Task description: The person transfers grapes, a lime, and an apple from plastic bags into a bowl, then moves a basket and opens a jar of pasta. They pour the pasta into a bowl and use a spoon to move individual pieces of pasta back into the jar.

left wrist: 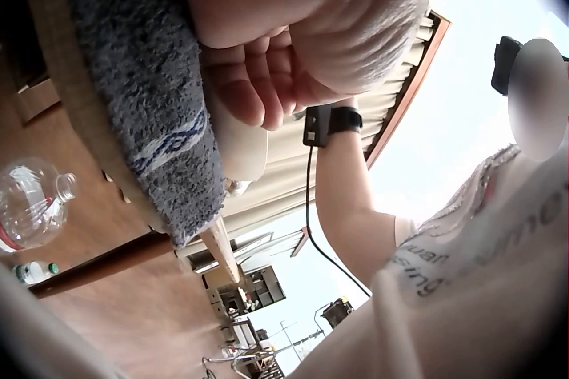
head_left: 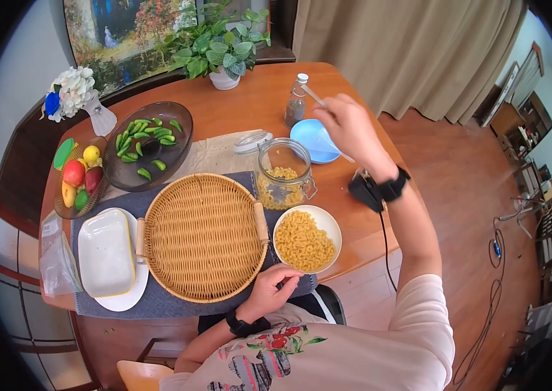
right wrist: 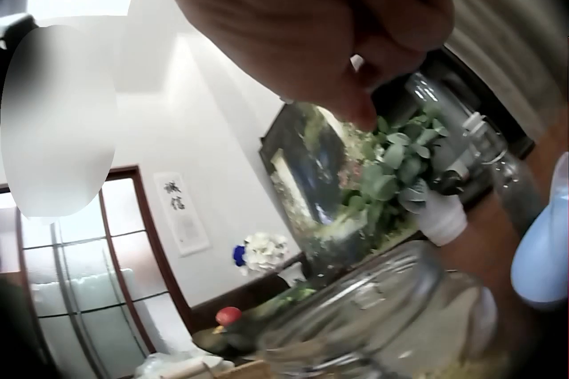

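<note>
My right hand (head_left: 347, 127) is raised over the blue plate (head_left: 311, 133) and grips a utensil with a flat, light-coloured handle (head_left: 313, 96); its other end is mostly hidden by the hand. My left hand (head_left: 272, 290) holds the near rim of a white bowl (head_left: 336, 225) full of elbow macaroni (head_left: 305, 241). In the left wrist view, the curled fingers (left wrist: 258, 86) lie against the bowl's side (left wrist: 242, 152). Just behind the bowl stands an open glass jar (head_left: 285, 156) with macaroni low inside, its lid (head_left: 253, 141) swung back to the left.
A round wicker tray (head_left: 204, 238) lies left of the bowl, beside a white rectangular dish (head_left: 108, 251). Farther back are a dark plate of green peppers (head_left: 178, 156), a fruit basket (head_left: 61, 202), a swing-top bottle (head_left: 295, 104) and a potted plant (head_left: 224, 78).
</note>
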The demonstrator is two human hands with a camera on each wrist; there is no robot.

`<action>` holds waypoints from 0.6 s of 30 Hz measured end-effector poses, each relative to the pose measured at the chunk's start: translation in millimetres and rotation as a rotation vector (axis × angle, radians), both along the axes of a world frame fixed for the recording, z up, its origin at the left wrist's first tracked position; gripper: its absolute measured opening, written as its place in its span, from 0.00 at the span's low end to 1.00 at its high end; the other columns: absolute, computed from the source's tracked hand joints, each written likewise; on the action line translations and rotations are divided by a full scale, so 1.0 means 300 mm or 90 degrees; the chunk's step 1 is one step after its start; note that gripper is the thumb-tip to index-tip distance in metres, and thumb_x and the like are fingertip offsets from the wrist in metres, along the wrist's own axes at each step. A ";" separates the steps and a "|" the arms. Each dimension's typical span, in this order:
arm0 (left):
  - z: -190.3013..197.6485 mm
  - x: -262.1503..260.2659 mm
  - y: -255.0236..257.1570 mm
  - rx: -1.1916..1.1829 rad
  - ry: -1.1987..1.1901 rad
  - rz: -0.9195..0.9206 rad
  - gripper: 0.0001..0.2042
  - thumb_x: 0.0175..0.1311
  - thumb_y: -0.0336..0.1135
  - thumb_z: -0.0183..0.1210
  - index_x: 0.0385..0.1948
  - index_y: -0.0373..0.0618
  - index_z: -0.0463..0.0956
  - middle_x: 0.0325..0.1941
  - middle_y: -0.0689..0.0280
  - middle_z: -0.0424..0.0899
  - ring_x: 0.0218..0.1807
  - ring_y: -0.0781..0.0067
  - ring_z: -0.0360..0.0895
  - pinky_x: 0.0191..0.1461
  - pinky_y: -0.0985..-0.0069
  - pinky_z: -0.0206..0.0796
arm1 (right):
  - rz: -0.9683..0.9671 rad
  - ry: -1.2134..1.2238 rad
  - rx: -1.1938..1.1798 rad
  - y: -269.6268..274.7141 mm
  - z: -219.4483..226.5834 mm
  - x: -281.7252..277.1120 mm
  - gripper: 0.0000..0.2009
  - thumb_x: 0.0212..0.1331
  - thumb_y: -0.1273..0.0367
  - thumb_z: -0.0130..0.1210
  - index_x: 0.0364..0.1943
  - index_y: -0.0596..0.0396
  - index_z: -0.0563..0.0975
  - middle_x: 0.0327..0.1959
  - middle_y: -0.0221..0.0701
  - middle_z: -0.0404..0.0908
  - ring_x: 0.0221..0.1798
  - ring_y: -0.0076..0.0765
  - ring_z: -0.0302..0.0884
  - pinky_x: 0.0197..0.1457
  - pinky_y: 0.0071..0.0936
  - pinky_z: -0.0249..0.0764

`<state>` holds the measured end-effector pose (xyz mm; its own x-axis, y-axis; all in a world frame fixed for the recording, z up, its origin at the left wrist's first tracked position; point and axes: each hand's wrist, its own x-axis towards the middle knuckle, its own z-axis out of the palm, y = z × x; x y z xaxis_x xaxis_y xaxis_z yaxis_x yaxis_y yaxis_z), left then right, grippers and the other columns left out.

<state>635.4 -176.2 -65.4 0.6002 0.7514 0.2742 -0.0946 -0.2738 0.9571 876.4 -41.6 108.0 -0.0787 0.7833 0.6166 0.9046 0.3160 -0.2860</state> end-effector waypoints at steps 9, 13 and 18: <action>-0.003 0.003 0.002 0.038 -0.014 -0.003 0.05 0.56 0.21 0.52 0.34 0.36 0.75 0.31 0.62 0.76 0.28 0.79 0.75 0.30 0.85 0.68 | 0.003 -0.144 -0.500 0.374 -0.233 0.031 0.13 0.43 0.66 0.59 0.35 0.54 0.80 0.36 0.40 0.80 0.40 0.42 0.77 0.43 0.32 0.72; 0.007 0.001 -0.006 0.001 0.002 0.012 0.04 0.56 0.24 0.54 0.32 0.36 0.76 0.30 0.61 0.78 0.31 0.72 0.75 0.34 0.80 0.67 | 0.030 -0.228 -0.557 0.414 -0.241 -0.014 0.15 0.38 0.65 0.62 0.33 0.54 0.80 0.33 0.41 0.80 0.39 0.45 0.77 0.41 0.34 0.72; 0.015 0.000 -0.005 -0.002 0.010 0.009 0.04 0.56 0.24 0.54 0.32 0.36 0.76 0.30 0.61 0.78 0.31 0.71 0.75 0.34 0.80 0.67 | 0.087 -0.279 -0.624 0.446 -0.261 -0.031 0.14 0.38 0.67 0.60 0.33 0.58 0.80 0.33 0.45 0.79 0.38 0.44 0.78 0.38 0.37 0.73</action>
<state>635.3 -177.7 -60.8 0.5932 0.7610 0.2626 -0.0756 -0.2721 0.9593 867.1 92.2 29.8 -0.2640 0.8881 -0.3762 0.9641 0.2317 -0.1298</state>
